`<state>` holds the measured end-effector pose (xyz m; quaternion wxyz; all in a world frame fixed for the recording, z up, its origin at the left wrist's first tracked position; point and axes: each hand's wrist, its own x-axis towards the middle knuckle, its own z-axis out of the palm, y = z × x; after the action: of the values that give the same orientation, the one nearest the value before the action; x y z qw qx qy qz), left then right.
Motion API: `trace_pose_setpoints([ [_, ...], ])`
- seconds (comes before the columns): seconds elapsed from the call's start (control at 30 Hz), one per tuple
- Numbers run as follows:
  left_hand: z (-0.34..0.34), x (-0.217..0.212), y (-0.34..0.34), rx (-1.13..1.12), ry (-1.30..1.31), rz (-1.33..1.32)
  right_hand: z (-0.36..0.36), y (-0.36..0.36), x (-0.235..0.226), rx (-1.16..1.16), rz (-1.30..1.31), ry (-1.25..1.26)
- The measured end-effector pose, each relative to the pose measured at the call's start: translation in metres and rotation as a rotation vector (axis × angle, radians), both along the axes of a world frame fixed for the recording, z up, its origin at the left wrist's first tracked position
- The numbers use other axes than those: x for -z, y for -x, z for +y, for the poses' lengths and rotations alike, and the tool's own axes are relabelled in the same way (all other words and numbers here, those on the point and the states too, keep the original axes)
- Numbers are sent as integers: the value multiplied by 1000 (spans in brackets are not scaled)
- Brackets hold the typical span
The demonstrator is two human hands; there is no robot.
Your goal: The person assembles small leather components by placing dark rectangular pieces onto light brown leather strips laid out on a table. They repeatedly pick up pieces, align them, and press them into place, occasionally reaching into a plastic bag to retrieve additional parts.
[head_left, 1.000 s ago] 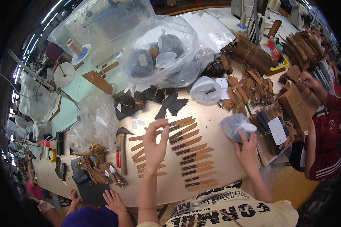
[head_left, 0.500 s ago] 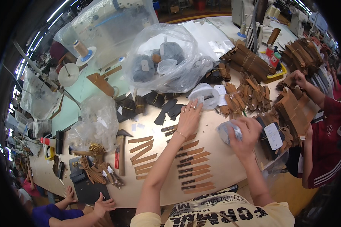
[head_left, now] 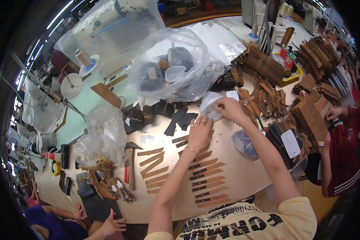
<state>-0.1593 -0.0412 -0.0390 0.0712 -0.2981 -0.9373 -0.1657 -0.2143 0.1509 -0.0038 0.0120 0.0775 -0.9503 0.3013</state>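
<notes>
The pale surface (head_left: 244,170) spreads out before me, crowded along its far side. A large clear bag (head_left: 170,91) slumps there with grey bundles (head_left: 180,57) inside. A smaller grey bag (head_left: 241,144) sits off to the right. On the near side of the large one is a whitish plastic bag (head_left: 207,106), and the right hand (head_left: 230,109) is at its right side, fingers bent and drawn narrow — whether they pinch the film or dip inside, I can't tell. It looks light, soft and slippery; I'd take it by the rim. The left hand (head_left: 201,134) is palm down over the far end of a row of brown strips (head_left: 209,174); anything beneath it is hidden. Those look thin, light and fairly stiff — best lifted by their long edges.
</notes>
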Motion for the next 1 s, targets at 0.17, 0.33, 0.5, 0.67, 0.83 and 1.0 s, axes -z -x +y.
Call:
trace_pose_setpoints([
  [0.17, -6, -6, 4, -12, -229, -84, 9, -23, -9, -335, 650, -239],
  [0.33, -9, -9, 0, -25, -285, -82, 17, -39, -22, -439, 950, -278],
  [0.5, -6, -16, -6, -100, -452, 11, 18, -46, -31, -416, 1073, -192],
  [0.67, -5, -27, -4, -168, -941, -690, 18, -50, -28, -447, 1027, -224],
  [0.83, -1, -26, -6, -234, -1254, -935, 13, -51, -15, -449, 1043, -227],
  [1.0, -8, -17, -7, -211, -1132, -988, 15, -54, -8, -520, 948, -260],
])
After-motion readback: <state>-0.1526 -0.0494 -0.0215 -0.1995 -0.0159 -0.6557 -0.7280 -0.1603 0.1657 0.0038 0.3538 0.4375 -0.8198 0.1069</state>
